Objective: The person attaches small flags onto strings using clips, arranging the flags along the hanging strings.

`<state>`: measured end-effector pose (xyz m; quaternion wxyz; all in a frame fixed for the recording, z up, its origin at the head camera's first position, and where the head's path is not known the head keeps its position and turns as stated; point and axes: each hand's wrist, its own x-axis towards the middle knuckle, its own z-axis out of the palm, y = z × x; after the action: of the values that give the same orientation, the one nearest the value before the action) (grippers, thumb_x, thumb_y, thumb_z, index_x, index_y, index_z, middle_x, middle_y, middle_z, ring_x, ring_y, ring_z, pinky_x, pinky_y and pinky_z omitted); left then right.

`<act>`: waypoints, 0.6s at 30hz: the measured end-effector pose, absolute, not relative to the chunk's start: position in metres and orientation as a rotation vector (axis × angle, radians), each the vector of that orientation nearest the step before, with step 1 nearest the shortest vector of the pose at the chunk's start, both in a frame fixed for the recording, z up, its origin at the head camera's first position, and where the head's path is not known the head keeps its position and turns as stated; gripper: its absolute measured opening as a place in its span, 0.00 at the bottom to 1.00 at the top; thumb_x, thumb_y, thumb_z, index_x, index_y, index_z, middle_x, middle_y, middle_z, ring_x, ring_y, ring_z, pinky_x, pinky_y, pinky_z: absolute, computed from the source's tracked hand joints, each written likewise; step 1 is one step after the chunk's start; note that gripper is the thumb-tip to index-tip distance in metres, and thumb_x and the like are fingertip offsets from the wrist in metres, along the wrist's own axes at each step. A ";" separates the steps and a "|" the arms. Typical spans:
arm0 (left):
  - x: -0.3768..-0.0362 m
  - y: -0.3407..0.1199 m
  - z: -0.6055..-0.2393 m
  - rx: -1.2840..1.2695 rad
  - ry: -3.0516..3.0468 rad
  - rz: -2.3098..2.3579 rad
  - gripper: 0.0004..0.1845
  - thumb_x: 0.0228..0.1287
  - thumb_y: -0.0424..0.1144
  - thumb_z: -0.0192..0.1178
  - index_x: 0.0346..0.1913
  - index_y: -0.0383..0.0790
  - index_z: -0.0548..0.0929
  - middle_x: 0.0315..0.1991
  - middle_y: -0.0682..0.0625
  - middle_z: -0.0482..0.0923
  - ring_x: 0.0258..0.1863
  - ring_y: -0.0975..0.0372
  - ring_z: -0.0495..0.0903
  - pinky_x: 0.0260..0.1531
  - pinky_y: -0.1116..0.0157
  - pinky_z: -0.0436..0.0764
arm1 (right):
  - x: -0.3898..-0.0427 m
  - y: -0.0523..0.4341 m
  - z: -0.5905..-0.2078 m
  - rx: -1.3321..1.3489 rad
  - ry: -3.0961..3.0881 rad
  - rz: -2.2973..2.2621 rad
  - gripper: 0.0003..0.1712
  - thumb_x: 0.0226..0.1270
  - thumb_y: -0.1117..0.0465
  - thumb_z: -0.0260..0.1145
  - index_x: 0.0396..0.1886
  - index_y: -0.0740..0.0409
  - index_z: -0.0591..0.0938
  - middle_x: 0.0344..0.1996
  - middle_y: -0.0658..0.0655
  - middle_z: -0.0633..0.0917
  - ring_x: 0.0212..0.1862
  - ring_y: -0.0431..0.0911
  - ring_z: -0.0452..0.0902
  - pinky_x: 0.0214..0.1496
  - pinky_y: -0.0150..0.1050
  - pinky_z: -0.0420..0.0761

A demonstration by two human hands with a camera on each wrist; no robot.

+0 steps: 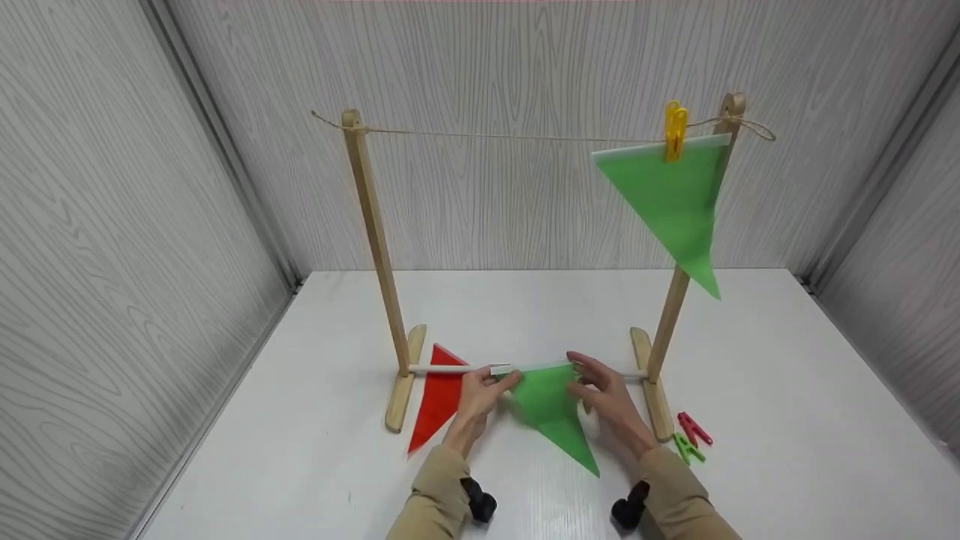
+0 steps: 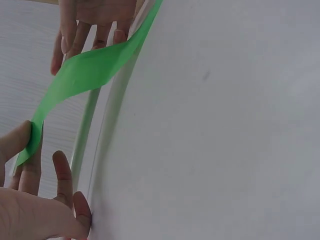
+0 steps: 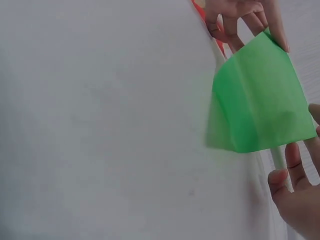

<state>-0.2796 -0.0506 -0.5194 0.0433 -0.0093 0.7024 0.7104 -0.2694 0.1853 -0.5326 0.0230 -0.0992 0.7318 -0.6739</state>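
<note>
A green triangular pennant (image 1: 551, 401) with a white top edge is stretched between both hands, low over the table. My left hand (image 1: 480, 394) pinches its upper left corner between thumb and fingers. At the upper right corner, my right hand (image 1: 611, 401) holds the edge, thumb in front and fingers behind; several of its fingers are spread in the right wrist view. The pennant's cloth (image 3: 265, 95) bends in the wrist views. A red pennant (image 1: 439, 394) lies beside my left hand, partly under the stand's white crossbar (image 1: 439, 369).
A string (image 1: 487, 136) runs between two wooden posts (image 1: 379, 240). Near its right end a yellow clothespin (image 1: 675, 131) holds another green pennant (image 1: 679, 199). A red clothespin (image 1: 695, 429) and a green clothespin (image 1: 688, 448) lie right of the stand's right foot (image 1: 654, 405).
</note>
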 end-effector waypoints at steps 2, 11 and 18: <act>-0.280 -0.050 -0.518 -0.022 2.130 2.203 0.17 0.63 0.35 0.69 0.50 0.26 0.85 0.38 0.47 0.90 0.35 0.70 0.77 0.39 0.72 0.69 | -0.268 0.183 -0.529 -0.270 2.276 -2.130 0.31 0.69 0.67 0.66 0.71 0.61 0.71 0.66 0.66 0.78 0.49 0.41 0.76 0.34 0.30 0.77; -0.279 -0.047 -0.515 -0.022 2.077 2.299 0.16 0.64 0.35 0.68 0.49 0.26 0.85 0.40 0.46 0.90 0.38 0.72 0.84 0.54 0.68 0.79 | -0.263 0.179 -0.517 -0.168 2.339 -2.231 0.24 0.72 0.65 0.65 0.67 0.59 0.77 0.55 0.64 0.85 0.47 0.37 0.80 0.40 0.30 0.76; -0.279 -0.049 -0.513 0.044 2.069 2.340 0.17 0.66 0.36 0.67 0.51 0.26 0.84 0.43 0.44 0.90 0.40 0.69 0.86 0.61 0.61 0.81 | -0.255 0.197 -0.513 -0.192 2.543 -2.026 0.22 0.71 0.63 0.67 0.63 0.59 0.79 0.54 0.62 0.86 0.49 0.37 0.81 0.51 0.27 0.78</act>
<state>-0.2793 -0.0490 -0.5126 0.0090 0.0141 0.6623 0.7490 -0.2548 0.1968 -0.5130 -0.0577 -0.0588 0.7794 -0.6211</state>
